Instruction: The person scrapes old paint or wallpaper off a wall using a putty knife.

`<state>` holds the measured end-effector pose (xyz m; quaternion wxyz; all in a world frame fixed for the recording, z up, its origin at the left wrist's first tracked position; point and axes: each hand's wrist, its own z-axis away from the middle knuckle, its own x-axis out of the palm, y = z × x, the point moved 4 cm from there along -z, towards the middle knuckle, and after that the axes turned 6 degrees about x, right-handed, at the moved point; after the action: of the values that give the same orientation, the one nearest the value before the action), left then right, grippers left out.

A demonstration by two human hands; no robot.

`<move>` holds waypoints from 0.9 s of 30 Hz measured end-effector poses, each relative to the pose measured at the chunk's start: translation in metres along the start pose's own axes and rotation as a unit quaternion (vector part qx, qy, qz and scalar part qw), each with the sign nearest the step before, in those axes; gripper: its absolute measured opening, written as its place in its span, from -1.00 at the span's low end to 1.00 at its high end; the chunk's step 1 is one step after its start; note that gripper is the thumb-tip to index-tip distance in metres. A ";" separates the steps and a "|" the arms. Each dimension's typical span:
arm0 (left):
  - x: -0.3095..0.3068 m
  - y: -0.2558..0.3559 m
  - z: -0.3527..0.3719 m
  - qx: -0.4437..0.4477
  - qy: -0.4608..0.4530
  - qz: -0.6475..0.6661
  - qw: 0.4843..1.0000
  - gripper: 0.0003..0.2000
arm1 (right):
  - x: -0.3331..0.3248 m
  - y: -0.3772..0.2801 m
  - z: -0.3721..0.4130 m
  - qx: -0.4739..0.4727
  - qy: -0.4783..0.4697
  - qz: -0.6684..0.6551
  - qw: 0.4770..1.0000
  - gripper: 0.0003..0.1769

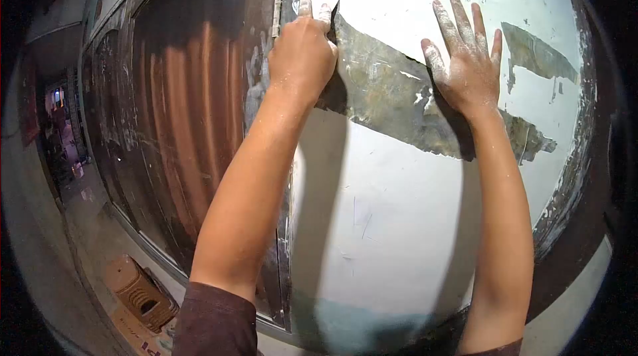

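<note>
White panel (392, 223) filling the middle and right of the frame, folks, and it's a patchy one: bare grey band (385, 87) slanting across it from upper centre toward the right, ragged-edged, with flecks of white clinging to it. Down at bottom centre I've got a blue-green stain (362, 316).

Now to the hands! Up at top centre-left, the left hand (302, 54) is curled tight with two dusty fingers stretched up, and it's holding a pale flat piece (332, 1) against the panel, right by its left edge. Blade or something else? I cannot tell from my end; the hand covers most of it. Just left of the knuckles sits a metal hinge (276, 15).

Over at upper right, the right hand (468, 77) is spread wide, fingers fanned and pointing up, white dust all over them. Nothing gripped there that I can see, and it's laid over the upper edge of the grey band. Both arms throw long shadows down the panel.

Left side of my view: a dark door (258, 84), brown curtain (193, 97) showing in it. Lower left, brown stools (136, 289) stacked beside a cardboard box (129, 329).
</note>
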<state>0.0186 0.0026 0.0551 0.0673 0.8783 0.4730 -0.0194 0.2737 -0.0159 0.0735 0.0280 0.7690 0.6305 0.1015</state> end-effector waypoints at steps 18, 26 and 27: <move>-0.003 -0.004 -0.010 0.025 -0.013 -0.003 1.000 -0.70 | -0.005 -0.001 0.005 -0.001 0.004 0.010 1.000 -0.31; -0.001 -0.003 -0.015 0.029 0.000 -0.004 1.000 -0.76 | -0.008 -0.001 0.005 -0.003 0.018 -0.017 1.000 -0.33; -0.001 -0.003 -0.014 0.015 -0.005 -0.003 1.000 -0.77 | -0.006 0.000 0.005 -0.005 0.020 -0.015 1.000 -0.33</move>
<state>0.0153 0.0052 0.0692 0.0563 0.8776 0.4752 -0.0306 0.2730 -0.0212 0.0682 0.0203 0.7573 0.6417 0.1198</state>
